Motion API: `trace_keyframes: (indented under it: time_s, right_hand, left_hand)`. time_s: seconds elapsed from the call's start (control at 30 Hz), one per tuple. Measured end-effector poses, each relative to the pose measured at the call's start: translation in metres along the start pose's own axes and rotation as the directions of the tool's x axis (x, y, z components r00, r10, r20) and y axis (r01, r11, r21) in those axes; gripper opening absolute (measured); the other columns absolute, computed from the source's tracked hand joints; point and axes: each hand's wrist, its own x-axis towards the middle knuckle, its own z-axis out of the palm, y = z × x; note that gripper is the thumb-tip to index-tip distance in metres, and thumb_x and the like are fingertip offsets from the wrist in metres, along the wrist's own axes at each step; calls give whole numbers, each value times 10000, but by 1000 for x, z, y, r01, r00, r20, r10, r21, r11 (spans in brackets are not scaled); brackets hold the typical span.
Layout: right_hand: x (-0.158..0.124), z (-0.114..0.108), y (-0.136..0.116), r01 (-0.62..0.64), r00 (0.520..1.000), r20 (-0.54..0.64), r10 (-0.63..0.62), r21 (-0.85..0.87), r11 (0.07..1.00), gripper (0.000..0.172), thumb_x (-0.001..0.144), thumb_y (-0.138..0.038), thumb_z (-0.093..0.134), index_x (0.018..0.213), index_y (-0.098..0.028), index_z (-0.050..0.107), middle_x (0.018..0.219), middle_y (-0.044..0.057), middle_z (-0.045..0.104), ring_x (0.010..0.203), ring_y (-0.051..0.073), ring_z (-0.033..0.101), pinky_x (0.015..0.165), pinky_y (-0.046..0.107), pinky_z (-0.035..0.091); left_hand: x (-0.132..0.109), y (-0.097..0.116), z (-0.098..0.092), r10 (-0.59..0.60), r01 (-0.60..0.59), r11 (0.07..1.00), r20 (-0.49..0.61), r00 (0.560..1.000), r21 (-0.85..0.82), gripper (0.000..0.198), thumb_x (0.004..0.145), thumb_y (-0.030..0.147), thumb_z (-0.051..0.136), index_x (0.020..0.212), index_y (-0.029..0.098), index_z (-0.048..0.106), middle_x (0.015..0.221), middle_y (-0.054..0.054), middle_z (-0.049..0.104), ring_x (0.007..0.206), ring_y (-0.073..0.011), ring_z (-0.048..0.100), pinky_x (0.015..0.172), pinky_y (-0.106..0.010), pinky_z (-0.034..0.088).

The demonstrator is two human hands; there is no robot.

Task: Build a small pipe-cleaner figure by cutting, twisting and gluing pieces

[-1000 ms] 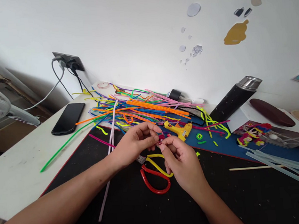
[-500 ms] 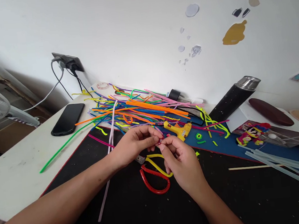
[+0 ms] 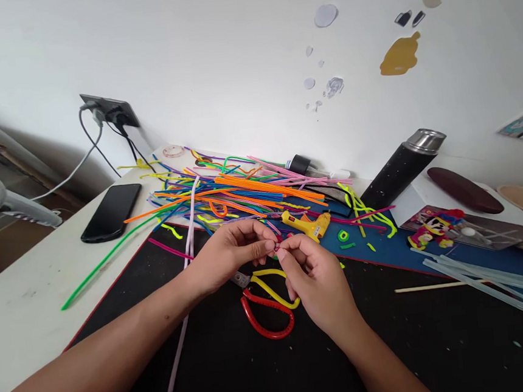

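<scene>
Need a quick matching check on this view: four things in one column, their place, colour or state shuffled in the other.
1. phone
2. scissors
3. flask
4. small reddish-pink piece

A. red and yellow at the handles
B. pinched by the left hand and right hand
C. flat on the white tabletop
D. black, tilted, silver-coloured at the top

Pairs: 1-C, 2-A, 3-D, 4-B

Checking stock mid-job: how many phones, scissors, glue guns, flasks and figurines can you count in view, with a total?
Phone: 1
Scissors: 1 pair
Glue gun: 1
Flask: 1
Figurine: 1
Total: 5
Left uncounted: the mostly hidden pink piece pinched in the fingers.
</scene>
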Motion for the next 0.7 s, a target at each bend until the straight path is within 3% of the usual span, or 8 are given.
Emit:
trace_keyframes:
  time_s: [0.4,0.7]
  right_hand:
    - [1,-3,-7,-14,1000,-27,16,63,998,236,988,-431,651,882,-222,624,595,-68,526,432,101,477,429,222,358]
    - [2,-3,-4,-17,1000,-13,18,82,997,252,1001,-463,654,925,-223,636,652,-47,582,444,101,497,394,199,385]
  left_hand:
    - [-1,0,4,-78,79,997,55,995,-8,321,759,360,959,857,150,738,761,8,696,668,-99,596,670,-228,510]
    - [-1,1,6,-70,69,996,16,997,48,334,751,373,955,843,147,727,759,5,700,655,-102,590,651,-227,491]
